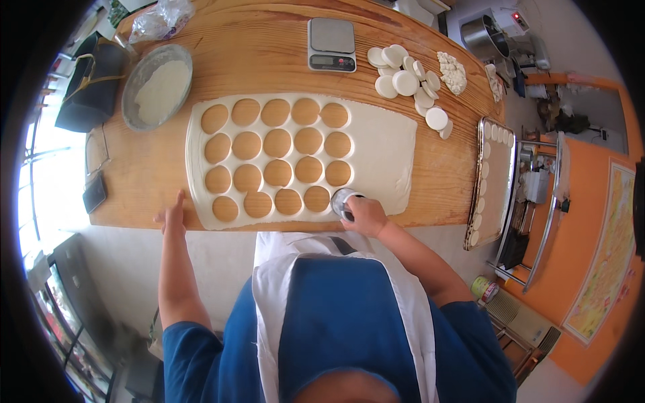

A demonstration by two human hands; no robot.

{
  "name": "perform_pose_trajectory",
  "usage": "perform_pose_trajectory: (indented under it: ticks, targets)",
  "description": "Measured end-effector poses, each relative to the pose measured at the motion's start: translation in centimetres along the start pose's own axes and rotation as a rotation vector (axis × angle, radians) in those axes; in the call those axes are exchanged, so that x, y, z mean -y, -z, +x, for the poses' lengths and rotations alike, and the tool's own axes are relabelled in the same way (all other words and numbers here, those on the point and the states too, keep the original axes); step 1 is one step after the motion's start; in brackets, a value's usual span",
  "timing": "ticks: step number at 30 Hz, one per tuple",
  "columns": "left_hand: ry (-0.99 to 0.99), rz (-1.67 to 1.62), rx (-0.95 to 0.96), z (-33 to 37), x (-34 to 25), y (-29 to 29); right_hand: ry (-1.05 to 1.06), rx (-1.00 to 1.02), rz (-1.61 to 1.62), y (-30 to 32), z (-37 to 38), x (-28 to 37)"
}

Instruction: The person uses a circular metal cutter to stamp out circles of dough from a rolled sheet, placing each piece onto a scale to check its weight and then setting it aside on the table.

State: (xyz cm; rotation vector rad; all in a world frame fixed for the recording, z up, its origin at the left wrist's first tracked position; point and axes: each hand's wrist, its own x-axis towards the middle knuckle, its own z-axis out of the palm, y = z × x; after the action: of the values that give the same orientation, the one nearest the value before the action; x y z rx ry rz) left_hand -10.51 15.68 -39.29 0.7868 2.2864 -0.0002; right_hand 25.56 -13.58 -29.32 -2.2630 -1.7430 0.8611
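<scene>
A rolled-out sheet of white dough (383, 151) lies across the wooden table (443, 181), with rows of round holes cut through its left and middle part. My right hand (366, 216) grips a round metal cutter (341, 200), which stands on the dough at the right end of the nearest row. The dough under the cutter is hidden. At the table's front edge, left of the sheet, my left hand (173, 213) rests with fingers stretched out and holds nothing. Cut dough discs (405, 82) lie in a loose pile beyond the sheet to the right.
A bowl of flour (161, 94) and a dark bin (91, 87) are at the left. A kitchen scale (332, 43) stands at the back, dough scraps (451, 72) at the far right. A baking tray (496, 185) edged with discs sits off the table's right side.
</scene>
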Motion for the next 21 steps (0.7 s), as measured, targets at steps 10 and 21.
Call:
perform_pose_trajectory:
  ticks: [10, 21]
  targets:
    - [-0.071, -0.124, 0.062, 2.7, 1.1, -0.6, -0.416, -0.604, 0.391, 6.9, 4.0, -3.4]
    - [-0.022, -0.091, 0.061, 1.6, 0.9, -0.1, -0.551, -0.218, 0.091, 10.0, 15.0, -5.3]
